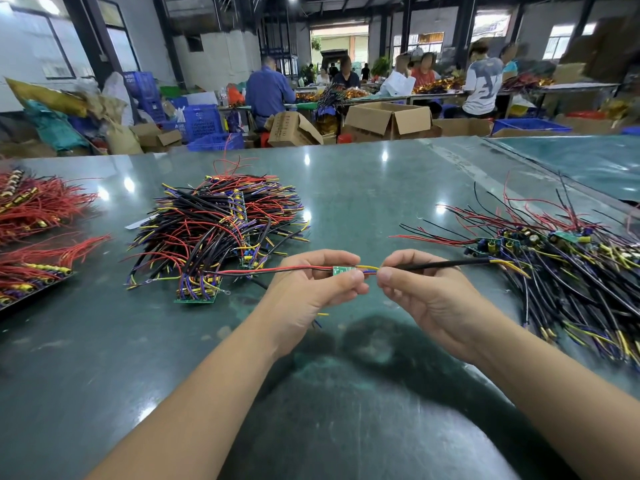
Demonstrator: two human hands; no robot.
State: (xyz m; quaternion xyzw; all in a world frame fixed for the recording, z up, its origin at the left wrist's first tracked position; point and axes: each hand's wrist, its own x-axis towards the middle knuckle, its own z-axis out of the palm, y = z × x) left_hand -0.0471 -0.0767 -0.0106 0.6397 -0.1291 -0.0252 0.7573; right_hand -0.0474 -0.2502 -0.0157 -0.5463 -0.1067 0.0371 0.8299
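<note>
Now the left hand [311,289] pinches the small green board [341,270] above the table [346,188], and the right hand [426,296] has its fingers clamped on the black sleeve [446,264] just beside it. Best bet: hold the board steady and slide the sleeve straight along the yellow wires [369,267], no kinks.

A: What lies on the bench [104,341]?
B: Heaps of wired parts. The middle heap [218,230] sits behind the left hand [304,289]; the right heap [561,271] lies right of the right hand [426,292].
A: And at the left edge?
B: Two more, the far-left heap [34,206] behind the near-left heap [38,268].
A: The hands?
B: Side by side above the bench, a small board [341,270] between them, its cable [450,264] leading right past the right hand.
A: Beyond the bench?
B: Cardboard boxes [388,121], then people [268,91] at tables [571,86].
</note>
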